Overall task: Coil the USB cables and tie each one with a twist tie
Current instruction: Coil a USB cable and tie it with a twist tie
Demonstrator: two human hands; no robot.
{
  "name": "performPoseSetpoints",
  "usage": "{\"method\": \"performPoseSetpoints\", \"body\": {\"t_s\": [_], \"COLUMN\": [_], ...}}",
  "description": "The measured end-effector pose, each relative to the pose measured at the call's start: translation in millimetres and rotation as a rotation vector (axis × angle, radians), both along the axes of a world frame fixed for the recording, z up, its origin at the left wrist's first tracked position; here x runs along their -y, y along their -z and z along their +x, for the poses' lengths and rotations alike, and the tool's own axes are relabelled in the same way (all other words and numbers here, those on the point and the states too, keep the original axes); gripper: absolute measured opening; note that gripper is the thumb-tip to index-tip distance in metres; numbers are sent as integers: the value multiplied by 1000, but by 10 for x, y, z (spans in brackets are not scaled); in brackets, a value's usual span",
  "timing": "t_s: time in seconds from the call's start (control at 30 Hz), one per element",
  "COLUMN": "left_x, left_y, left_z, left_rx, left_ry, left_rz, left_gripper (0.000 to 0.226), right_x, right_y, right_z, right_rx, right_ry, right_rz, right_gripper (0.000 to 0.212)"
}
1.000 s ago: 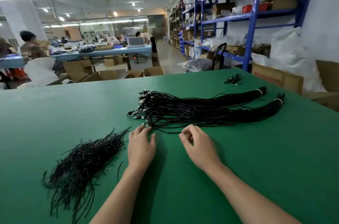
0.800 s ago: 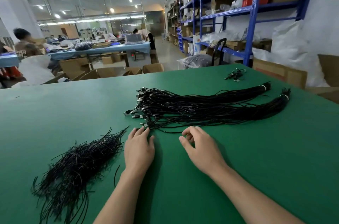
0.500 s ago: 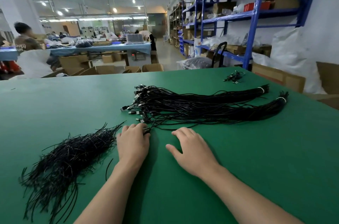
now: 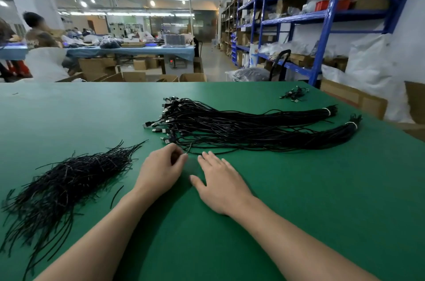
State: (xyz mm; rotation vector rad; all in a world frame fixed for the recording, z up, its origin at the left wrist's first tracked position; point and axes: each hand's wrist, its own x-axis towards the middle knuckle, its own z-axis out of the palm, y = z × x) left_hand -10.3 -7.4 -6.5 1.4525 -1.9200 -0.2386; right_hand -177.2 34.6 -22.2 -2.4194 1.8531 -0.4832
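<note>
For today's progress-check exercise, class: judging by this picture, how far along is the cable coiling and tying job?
Done: perhaps only the small cable clump at the far edge of the table; too small to confirm. In hand: the left hand pinches one cable from the near bundle; the right hand lies open on the table. Left: both banded cable bundles and the twist tie pile.
</note>
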Motion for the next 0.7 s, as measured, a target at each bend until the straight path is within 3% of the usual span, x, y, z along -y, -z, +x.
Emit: {"method": "performPoseSetpoints", "body": {"t_s": [0.17,0.3,0.5,0.6,0.7], "left_x": [46,70,88,76,76], "left_y": [-7,-24,-55,-88,-122], "left_z": [39,56,50,85,131], "left_rx": [-345,-627,-980,-1117,-1247], "left_ry": [157,233,244,313,394], "left_rz": [199,239,343,404,479], "left_gripper": [21,26,28,28,28], "right_x": [251,564,584,663,879], "right_y": [-53,-110,-49,-79,-152], "right_z": [-1,51,117,60,-174], "right_rx": [-15,54,30,159,83], "right_ry": [-60,0,39,4,85], "right_rz": [21,-29,-381,-198,-66], "right_gripper": [70,72,53,62,70]}}
